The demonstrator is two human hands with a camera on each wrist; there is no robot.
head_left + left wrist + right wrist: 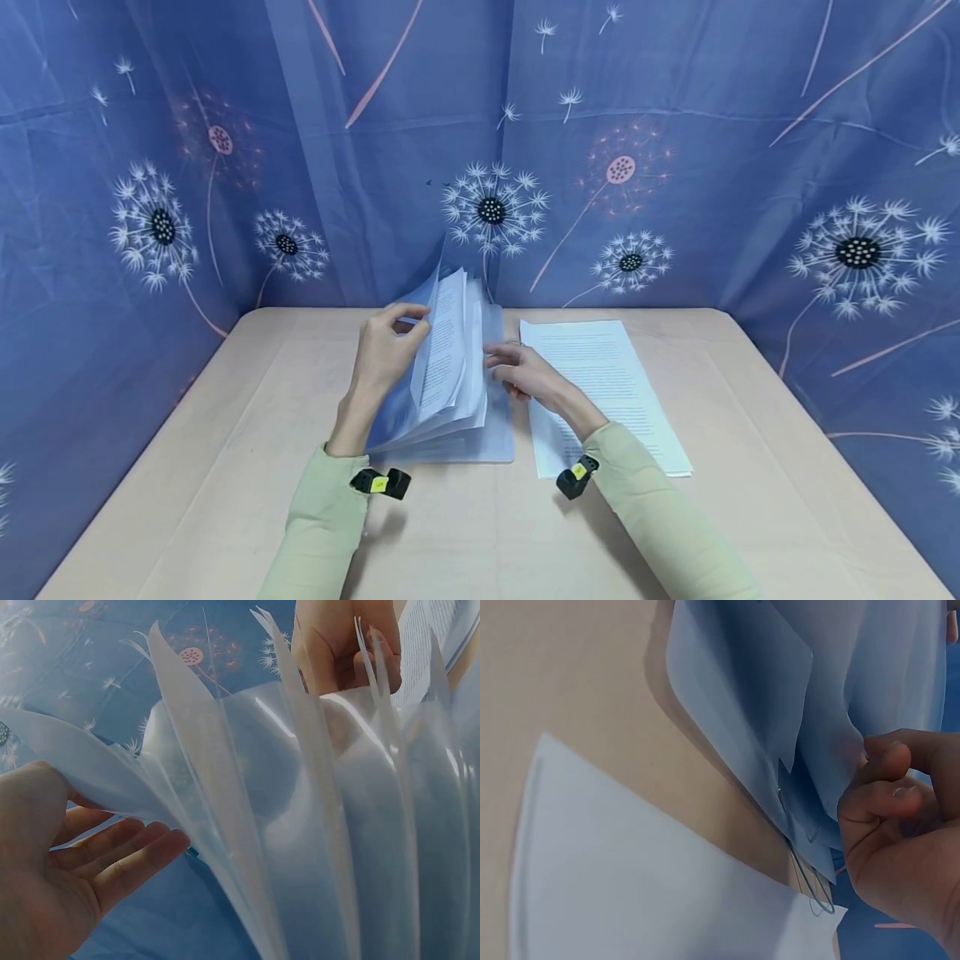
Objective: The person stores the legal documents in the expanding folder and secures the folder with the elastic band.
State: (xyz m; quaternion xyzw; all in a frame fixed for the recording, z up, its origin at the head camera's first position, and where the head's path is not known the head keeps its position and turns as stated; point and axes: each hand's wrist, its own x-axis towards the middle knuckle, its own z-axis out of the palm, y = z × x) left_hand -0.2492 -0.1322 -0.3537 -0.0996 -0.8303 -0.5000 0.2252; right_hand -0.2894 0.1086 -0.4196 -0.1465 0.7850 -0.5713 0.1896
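A blue translucent display book (498, 433) lies opened on the table, its clear sleeves (300, 802) fanned upright with printed pages (446, 342) inside. My left hand (386, 350) holds the raised cover and front sleeves at their left side, thumb and fingers meeting at the edge. In the left wrist view, its fingers (127, 851) lie spread below a lifted sheet. The right hand (528, 375) reaches to the sleeves' free edges from the right. Its fingers (885, 802) are bent, one fingertip showing behind a sleeve; I cannot tell whether they pinch it.
To the right of the display book lies a stack of printed paper (592, 350), partly under my right forearm. A thin loop (814, 885) shows by the book's corner and the paper. A blue dandelion-print curtain (420, 167) hangs behind and beside the pale table (247, 400).
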